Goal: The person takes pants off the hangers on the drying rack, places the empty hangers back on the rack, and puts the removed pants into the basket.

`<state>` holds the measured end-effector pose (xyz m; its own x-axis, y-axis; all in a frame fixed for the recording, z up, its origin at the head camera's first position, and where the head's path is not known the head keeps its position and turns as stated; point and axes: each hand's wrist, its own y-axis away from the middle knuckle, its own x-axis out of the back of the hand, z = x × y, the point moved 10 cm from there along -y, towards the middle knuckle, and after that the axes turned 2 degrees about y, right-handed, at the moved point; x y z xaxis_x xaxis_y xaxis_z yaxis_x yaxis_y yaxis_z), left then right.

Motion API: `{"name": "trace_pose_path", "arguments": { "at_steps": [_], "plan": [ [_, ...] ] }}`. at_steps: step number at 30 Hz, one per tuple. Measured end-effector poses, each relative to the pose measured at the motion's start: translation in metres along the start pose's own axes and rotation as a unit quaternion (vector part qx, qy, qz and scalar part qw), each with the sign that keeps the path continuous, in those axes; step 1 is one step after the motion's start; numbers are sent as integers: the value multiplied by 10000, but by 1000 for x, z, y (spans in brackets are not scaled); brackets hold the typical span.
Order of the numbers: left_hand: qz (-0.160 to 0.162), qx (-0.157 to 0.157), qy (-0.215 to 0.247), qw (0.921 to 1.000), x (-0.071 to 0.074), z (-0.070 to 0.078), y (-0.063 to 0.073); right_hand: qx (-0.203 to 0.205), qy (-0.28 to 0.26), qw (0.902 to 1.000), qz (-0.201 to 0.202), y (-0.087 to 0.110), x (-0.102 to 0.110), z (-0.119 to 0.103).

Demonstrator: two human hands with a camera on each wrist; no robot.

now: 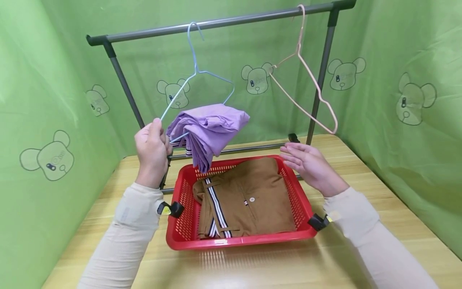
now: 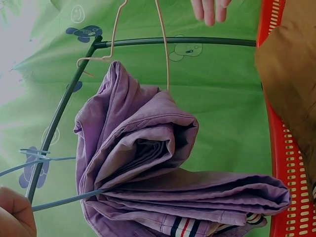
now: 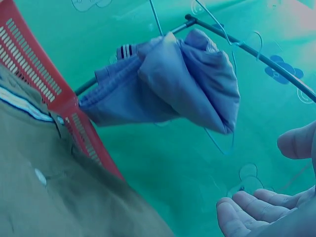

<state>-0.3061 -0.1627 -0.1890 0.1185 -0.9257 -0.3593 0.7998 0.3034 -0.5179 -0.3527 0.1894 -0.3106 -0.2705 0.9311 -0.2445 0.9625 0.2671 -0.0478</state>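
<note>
My left hand (image 1: pixel 152 150) grips the lower left corner of a light blue wire hanger (image 1: pixel 195 60), whose hook sits on the rack's top bar. Over the hanger's lower bar hangs a folded purple garment (image 1: pixel 213 124), probably trousers, with a striped trim (image 2: pixel 185 226) showing in the left wrist view. To the right, my right hand (image 1: pixel 310 166) is held in the air above the basket's right rim, fingers extended, holding nothing. Below lie folded brown trousers (image 1: pixel 252 196) with a white button and striped trim, inside a red plastic basket (image 1: pixel 242 241).
A grey metal clothes rack (image 1: pixel 245 19) stands behind the basket on a wooden table (image 1: pixel 390 192). A pink hanger (image 1: pixel 317 86) hangs bare at the bar's right end. Green curtains (image 1: pixel 408 36) with bear-face prints enclose the back and sides.
</note>
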Motion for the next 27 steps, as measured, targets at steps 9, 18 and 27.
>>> {"name": "trace_pose_path", "arguments": {
  "at_steps": [9, 18, 27],
  "plan": [
    [-29, 1, -36, 10000, 0, 0, 3, -66, 156, 9997, -161, -8, -29, -3],
    [-70, -9, -38, 10000, -4, -1, 4, -224, 52, 9994, -275, -19, -53, 0],
    [-69, 25, 122, 9999, -6, -3, 5, -394, -342, 9965, -654, -32, -75, 10]
  ]
}}
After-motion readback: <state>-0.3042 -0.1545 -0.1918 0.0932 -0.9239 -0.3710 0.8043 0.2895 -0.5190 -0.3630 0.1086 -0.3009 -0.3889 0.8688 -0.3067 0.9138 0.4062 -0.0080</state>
